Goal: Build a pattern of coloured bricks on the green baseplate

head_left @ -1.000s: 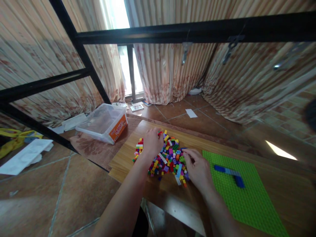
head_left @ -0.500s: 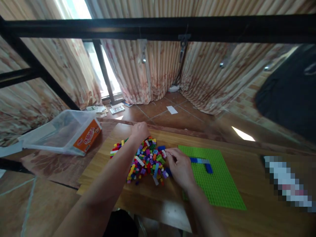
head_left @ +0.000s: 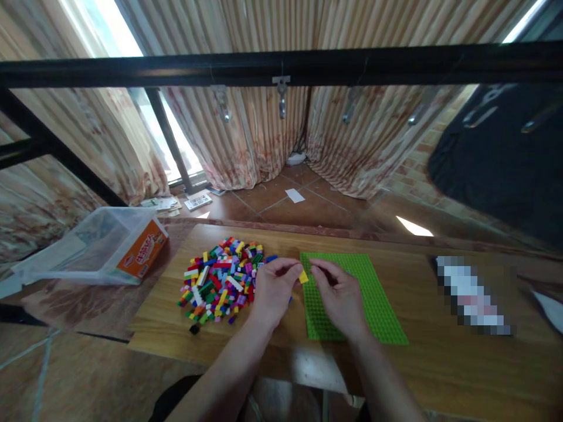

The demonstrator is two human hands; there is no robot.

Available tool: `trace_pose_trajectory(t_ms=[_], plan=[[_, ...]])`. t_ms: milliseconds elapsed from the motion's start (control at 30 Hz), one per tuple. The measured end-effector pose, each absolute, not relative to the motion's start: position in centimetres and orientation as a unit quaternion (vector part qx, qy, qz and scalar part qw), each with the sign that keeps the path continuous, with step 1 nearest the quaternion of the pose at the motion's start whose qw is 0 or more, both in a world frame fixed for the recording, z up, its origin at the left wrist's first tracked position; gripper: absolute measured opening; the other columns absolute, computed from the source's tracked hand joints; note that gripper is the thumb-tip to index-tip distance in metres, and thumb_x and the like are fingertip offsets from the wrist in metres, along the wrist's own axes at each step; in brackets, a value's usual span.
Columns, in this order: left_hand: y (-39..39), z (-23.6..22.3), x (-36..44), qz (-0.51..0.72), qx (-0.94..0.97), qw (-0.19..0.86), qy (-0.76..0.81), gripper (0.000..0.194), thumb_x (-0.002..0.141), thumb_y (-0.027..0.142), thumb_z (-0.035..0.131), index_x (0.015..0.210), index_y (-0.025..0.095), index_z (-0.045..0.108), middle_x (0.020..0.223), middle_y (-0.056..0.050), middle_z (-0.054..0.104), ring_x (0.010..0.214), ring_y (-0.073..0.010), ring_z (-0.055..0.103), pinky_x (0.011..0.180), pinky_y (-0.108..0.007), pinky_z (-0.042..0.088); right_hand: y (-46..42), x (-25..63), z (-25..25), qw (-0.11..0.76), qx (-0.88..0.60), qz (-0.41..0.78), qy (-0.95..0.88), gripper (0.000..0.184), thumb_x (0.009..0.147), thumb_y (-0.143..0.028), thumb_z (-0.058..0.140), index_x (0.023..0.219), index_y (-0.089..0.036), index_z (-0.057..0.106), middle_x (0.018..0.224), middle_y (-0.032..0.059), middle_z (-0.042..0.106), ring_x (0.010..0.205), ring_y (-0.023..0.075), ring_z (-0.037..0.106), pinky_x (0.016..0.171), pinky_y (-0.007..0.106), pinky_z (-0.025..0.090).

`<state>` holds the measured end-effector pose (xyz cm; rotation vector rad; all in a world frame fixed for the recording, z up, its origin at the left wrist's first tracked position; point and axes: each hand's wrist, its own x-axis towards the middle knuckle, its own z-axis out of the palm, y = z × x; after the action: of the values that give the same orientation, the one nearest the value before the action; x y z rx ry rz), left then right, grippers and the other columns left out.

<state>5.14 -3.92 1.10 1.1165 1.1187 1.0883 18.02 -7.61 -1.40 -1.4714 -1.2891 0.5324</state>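
My left hand point(head_left: 273, 288) and my right hand point(head_left: 338, 296) meet over the left edge of a green baseplate point(head_left: 378, 305) on the wooden table point(head_left: 440, 357). A small yellow brick point(head_left: 303, 276) sits between them, pinched by the fingertips of my left hand. The fingers of my right hand are curled close to the brick, and whether they touch it I cannot make out. A heap of small bricks in many colours point(head_left: 217, 278) lies just left of my left hand. The blue bricks on the baseplate are hidden behind my right hand.
A clear plastic tub with an orange label point(head_left: 101, 246) lies on a mat on the tiled floor to the left. A black metal bar point(head_left: 281, 67) crosses overhead. A dark garment point(head_left: 497, 158) hangs at the right. Curtains cover the back.
My left hand left the far side of the brick heap and came to the baseplate's edge. Both hands now meet around a yellow brick. The view swung to the right.
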Motion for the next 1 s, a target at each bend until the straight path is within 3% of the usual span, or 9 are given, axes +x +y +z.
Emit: trace_pose_trajectory(t_ms=[167,333,567,767,1000], plan=[[-5.3,-1.2,7.3,0.414,0.546,0.553,0.474,0.014,0.076,0.025,0.065,0.079,0.018,0.076,0.068,-0.001,0.068,0.063,-0.0132,0.059,0.061,-0.023,0.046,-10.5,20.0,-1.6,0.475,-0.649,0.261,-0.534,0.028,0.086,-0.038,0.058,0.105,-0.021,0.071,0.094,0.0064,0.073,0.083,0.0200,0.067,0.077,0.035,0.053],[-5.9,-1.6,8.8,0.357,0.615,0.499,0.495,0.017,0.080,0.021,0.059,0.085,0.019,0.075,0.084,-0.004,0.074,0.079,-0.0171,0.066,0.076,-0.028,0.050,-11.4,20.9,-2.5,0.463,-0.644,0.307,-0.526,0.029,0.085,-0.037,0.059,0.106,-0.021,0.071,0.095,0.0075,0.074,0.085,0.0218,0.069,0.081,0.039,0.054],[-6.1,-2.7,9.2,0.305,0.679,0.417,0.522,0.028,0.084,0.012,0.050,0.104,0.016,0.069,0.105,-0.010,0.072,0.098,-0.0206,0.067,0.092,-0.034,0.050,-10.5,21.2,-3.8,0.441,-0.705,0.248,-0.498,0.023,0.081,-0.031,0.058,0.097,-0.020,0.072,0.089,0.0080,0.076,0.077,0.0225,0.071,0.075,0.039,0.055],[-5.7,-3.7,9.1,0.299,0.654,0.459,0.521,0.045,0.083,0.008,0.048,0.127,0.013,0.055,0.116,-0.013,0.068,0.106,-0.0202,0.065,0.096,-0.035,0.050,-9.1,20.7,-3.6,0.414,-0.725,0.220,-0.504,0.021,0.083,-0.029,0.054,0.090,-0.020,0.071,0.085,0.0063,0.075,0.074,0.0200,0.070,0.071,0.033,0.052],[-5.8,-3.9,9.1,0.292,0.652,0.474,0.515,0.053,0.082,0.006,0.048,0.134,0.012,0.048,0.120,-0.013,0.067,0.106,-0.0207,0.065,0.096,-0.037,0.050,-8.8,20.9,-3.6,0.353,-0.763,0.141,-0.523,0.022,0.083,-0.029,0.054,0.080,-0.017,0.072,0.085,0.0084,0.072,0.072,0.0191,0.065,0.070,0.030,0.046]])
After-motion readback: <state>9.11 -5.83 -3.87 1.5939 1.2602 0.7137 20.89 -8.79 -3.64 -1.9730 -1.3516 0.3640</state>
